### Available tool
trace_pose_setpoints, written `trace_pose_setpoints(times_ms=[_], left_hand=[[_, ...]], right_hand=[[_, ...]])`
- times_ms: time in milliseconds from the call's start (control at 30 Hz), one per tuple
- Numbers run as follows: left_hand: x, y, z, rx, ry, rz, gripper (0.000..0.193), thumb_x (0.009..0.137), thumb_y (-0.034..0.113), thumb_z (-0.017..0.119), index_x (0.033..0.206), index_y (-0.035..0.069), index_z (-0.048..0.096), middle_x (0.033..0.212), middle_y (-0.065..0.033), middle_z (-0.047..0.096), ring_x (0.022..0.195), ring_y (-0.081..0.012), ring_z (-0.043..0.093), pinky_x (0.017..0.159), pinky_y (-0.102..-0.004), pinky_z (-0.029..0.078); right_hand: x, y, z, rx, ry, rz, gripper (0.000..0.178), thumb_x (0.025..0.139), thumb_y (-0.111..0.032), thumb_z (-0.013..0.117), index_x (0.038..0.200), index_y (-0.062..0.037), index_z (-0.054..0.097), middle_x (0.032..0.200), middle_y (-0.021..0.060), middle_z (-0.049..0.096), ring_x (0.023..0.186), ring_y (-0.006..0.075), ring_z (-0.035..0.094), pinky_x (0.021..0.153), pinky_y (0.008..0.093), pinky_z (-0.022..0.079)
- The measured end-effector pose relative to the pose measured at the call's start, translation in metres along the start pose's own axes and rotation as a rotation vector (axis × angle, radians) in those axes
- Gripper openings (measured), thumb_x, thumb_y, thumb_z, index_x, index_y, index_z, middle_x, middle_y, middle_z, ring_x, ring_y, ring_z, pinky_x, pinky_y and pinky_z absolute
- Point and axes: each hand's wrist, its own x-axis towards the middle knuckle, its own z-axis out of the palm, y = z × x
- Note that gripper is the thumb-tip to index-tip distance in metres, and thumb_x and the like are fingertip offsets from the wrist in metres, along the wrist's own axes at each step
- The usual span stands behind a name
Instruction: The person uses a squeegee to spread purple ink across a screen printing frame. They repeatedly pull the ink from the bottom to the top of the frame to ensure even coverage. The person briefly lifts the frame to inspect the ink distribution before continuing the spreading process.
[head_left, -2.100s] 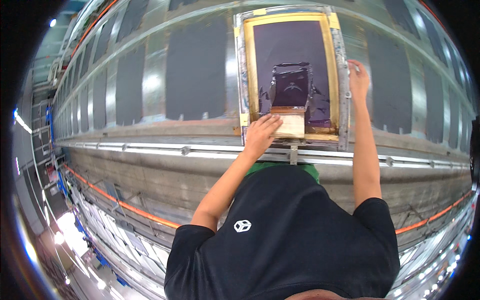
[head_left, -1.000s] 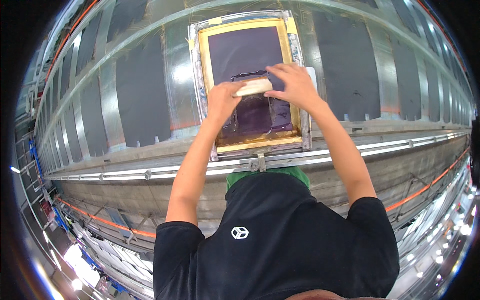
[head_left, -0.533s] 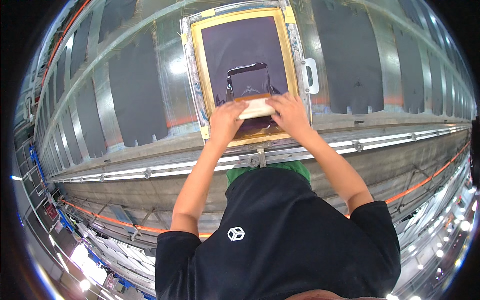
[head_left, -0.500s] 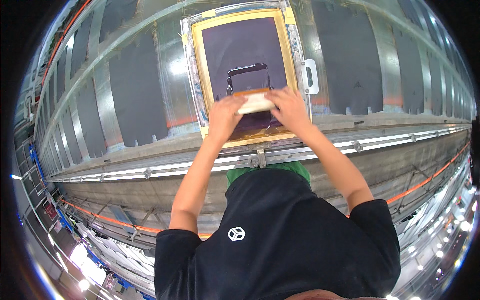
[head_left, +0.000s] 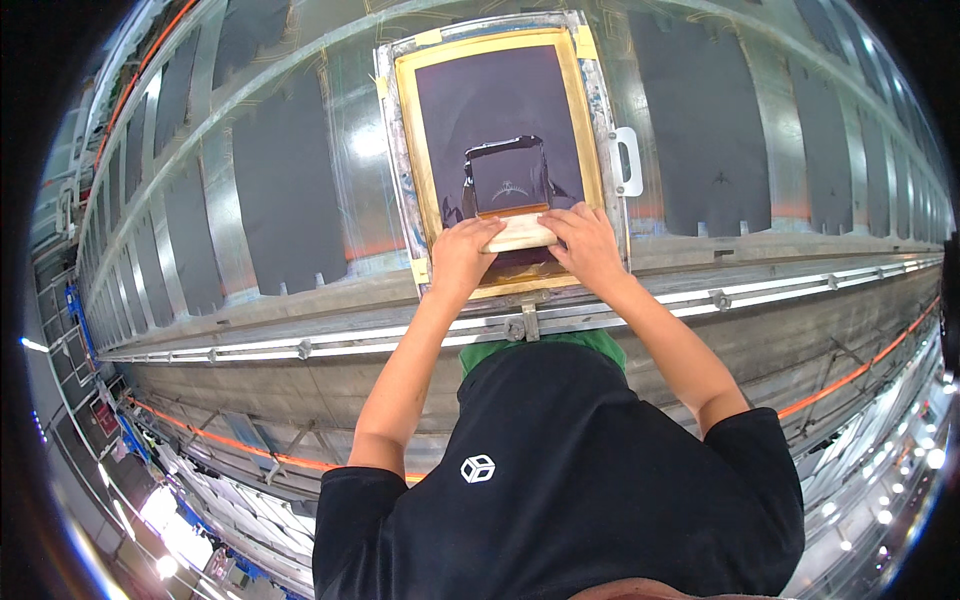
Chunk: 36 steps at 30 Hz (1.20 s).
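Both my hands are closed on a squeegee with a pale wooden handle (head_left: 521, 233) and an orange blade (head_left: 512, 211). My left hand (head_left: 460, 260) grips the handle's left end and my right hand (head_left: 590, 246) its right end. The blade lies across the dark mesh (head_left: 495, 95) of a screen printing frame (head_left: 588, 120) edged with yellow tape. Dark glossy ink (head_left: 503, 144) outlines three sides of a rectangle beyond the blade. A small pale curved design (head_left: 511, 189) shows inside that outline. My hands and the squeegee hide part of the near mesh.
The frame rests on a long metal table, with a white handle (head_left: 627, 161) on its right side. Dark fabric panels (head_left: 285, 180) lie to the left and more dark panels (head_left: 700, 130) to the right. A metal rail (head_left: 400, 337) runs along the near edge.
My hands have drawn the squeegee toward me along the mesh. More of the rectangle beyond the blade now shows, with the pale curved design in it. The whole view has shifted slightly.
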Motion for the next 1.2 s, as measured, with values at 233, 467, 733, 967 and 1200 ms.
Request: trace_pose_setpoints(times_ms=[233,467,733,967,1200], left_hand=[[0.107,-0.030,-0.032,-0.025,0.016,-0.068,0.038,0.075,0.009,0.076,0.113,0.017,0.078,0.112,-0.0104,0.075,0.099,-0.0313,0.072,0.087,-0.0434,0.056],[0.029,-0.001,-0.012,0.069,-0.082,-0.069,0.036,0.073,0.009,0.078,0.108,0.017,0.079,0.108,-0.0082,0.076,0.098,-0.0294,0.072,0.083,-0.0428,0.057],[0.034,-0.010,-0.018,-0.162,-0.031,-0.168,0.045,0.073,0.004,0.075,0.117,0.015,0.077,0.114,-0.0129,0.074,0.102,-0.0324,0.072,0.089,-0.0394,0.056],[0.088,-0.018,-0.028,-0.093,0.040,-0.227,0.040,0.077,0.009,0.073,0.115,0.018,0.078,0.106,-0.0129,0.075,0.099,-0.0323,0.071,0.089,-0.0405,0.055],[-0.011,-0.007,0.009,-0.031,0.180,0.005,0.052,0.070,0.000,0.073,0.121,0.010,0.071,0.135,-0.0088,0.067,0.126,-0.0345,0.060,0.110,-0.0441,0.047]], right_hand=[[0.100,0.031,-0.020,-0.025,0.106,-0.048,0.039,0.074,-0.012,0.078,0.113,-0.0117,0.074,0.113,0.0045,0.073,0.103,0.0283,0.060,0.089,0.0417,0.046],[0.013,0.008,0.005,0.013,-0.005,-0.008,0.043,0.074,-0.012,0.078,0.117,-0.0101,0.072,0.120,0.0079,0.069,0.105,0.0302,0.060,0.095,0.0426,0.049],[0.013,0.064,-0.019,0.375,0.263,0.320,0.048,0.084,-0.025,0.082,0.127,-0.0094,0.069,0.118,0.0125,0.069,0.104,0.0233,0.062,0.093,0.0406,0.049],[0.072,0.148,-0.006,0.512,0.421,0.642,0.031,0.094,-0.032,0.069,0.121,-0.0160,0.072,0.114,0.0190,0.072,0.108,0.0339,0.068,0.092,0.0419,0.050],[0.092,0.110,-0.041,0.391,0.504,0.613,0.023,0.097,-0.028,0.065,0.113,-0.0150,0.075,0.106,0.0163,0.074,0.102,0.0311,0.070,0.090,0.0375,0.051]])
